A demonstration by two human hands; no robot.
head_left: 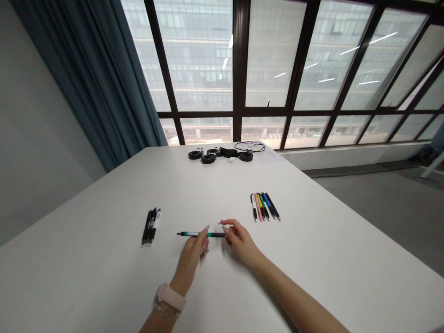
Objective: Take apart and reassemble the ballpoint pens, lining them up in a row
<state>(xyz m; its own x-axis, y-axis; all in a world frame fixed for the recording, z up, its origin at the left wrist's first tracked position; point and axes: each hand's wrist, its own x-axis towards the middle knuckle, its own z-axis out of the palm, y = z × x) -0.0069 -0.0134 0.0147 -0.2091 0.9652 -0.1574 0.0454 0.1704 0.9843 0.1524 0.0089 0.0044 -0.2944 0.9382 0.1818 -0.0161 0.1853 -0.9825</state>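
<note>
Two hands, left hand (193, 252) and right hand (239, 241), pinch my green-banded pen (201, 234); I keep it level, black pens (150, 226) at nine o'clock.

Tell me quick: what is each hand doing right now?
Left hand: closed on the green-and-black pen, near its middle.
Right hand: fingers pinching the same pen's right end.

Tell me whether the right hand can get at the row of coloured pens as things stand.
Probably yes. The right hand holds one end of a green pen, and the coloured pens lie just beyond it on bare table, nothing between; it would have to let go first.
</note>
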